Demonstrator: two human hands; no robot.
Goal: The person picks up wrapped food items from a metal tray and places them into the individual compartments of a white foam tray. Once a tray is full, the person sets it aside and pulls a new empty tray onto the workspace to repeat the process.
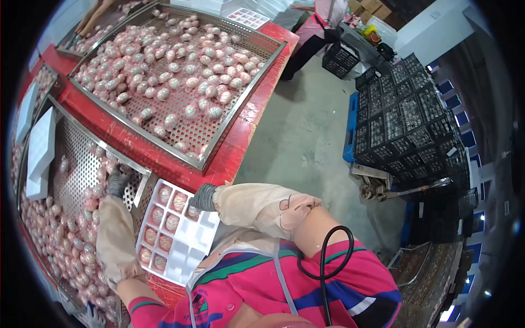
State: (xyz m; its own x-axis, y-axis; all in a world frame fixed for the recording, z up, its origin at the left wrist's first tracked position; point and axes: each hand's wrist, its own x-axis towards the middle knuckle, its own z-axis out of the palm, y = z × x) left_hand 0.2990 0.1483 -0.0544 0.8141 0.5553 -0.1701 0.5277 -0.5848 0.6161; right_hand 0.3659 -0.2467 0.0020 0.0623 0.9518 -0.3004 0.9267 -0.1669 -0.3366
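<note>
Grey-gloved, my left hand (116, 183) reaches into a perforated metal tray (74, 136) among film-wrapped eggs (71, 235). Its fingertips are at a few eggs along the tray's right side; their grip is hidden. My right hand (204, 198), in a matching glove, is at the upper right part of a white compartment tray (183, 254). Its fingers are bent down around a wrapped egg (192, 212) in a cell of the top row. Wrapped eggs fill the two left columns of this tray, while the other visible cells to the right are bare white.
A larger perforated tray (224, 128) of wrapped eggs lies ahead on the red table (249, 117). White foam trays (41, 147) rest at the left. Another person's gloved hand (94, 317) shows lower left. Stacked black crates (402, 117), a pallet jack (377, 186) and a standing person (322, 27) are beyond.
</note>
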